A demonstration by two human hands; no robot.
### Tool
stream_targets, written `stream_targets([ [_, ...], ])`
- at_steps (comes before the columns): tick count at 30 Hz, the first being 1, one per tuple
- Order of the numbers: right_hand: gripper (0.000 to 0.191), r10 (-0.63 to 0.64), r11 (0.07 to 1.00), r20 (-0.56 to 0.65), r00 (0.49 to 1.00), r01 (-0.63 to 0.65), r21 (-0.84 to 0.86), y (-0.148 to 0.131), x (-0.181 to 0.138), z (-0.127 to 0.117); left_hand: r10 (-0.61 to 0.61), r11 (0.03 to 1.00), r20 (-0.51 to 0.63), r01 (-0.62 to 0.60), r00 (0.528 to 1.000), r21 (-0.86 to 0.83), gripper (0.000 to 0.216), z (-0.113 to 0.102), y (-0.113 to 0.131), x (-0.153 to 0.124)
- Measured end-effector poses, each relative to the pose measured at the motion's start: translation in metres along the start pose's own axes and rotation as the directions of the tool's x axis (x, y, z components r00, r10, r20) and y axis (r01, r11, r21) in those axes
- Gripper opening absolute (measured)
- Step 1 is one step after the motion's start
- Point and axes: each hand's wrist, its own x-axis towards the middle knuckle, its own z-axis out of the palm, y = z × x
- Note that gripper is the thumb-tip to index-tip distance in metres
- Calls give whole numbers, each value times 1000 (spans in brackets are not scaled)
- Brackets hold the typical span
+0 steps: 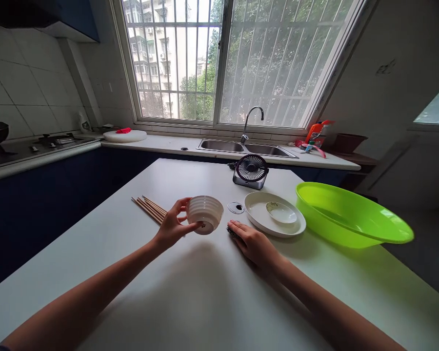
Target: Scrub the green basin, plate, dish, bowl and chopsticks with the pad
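Note:
My left hand [174, 224] grips a white ribbed bowl [205, 210] by its side, thumb at the foot. The bowl is held above the table, tilted so that its underside faces me. Low over the white table [175, 287], my right hand [250, 241] has its fingers together over a small dark grey, rough-looking pad [231, 232], mostly hidden beneath them. Left of the bowl lie several wooden chopsticks [149, 209], their near ends behind my left hand. Beyond my right hand, a small patterned dish [282, 213] rests in a white plate [254, 213].
A large green basin [351, 219] stands at the table's right edge. A small black fan [251, 170] is at the far side, near a round table fitting [236, 208]. Behind are a double sink [223, 145] with a tap [246, 122], and a stove [40, 146] at left.

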Motion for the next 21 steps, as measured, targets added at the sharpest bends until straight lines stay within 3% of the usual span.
stream_targets([
  [6,38,65,983,-126,990,-42,178,0,7,-12,-72,992,47,76,996,-105,72,0,-2,-1],
  [11,38,110,952,-311,944,-10,306,-27,17,-32,-85,990,35,88,996,-106,71,0,-3,-3],
  [15,40,36,953,-370,928,79,292,-50,25,-37,-90,991,17,91,996,-100,69,2,1,-6],
  [21,44,-133,970,-321,938,190,153,-56,42,-21,-28,996,8,29,1000,-88,65,6,2,-8],
])
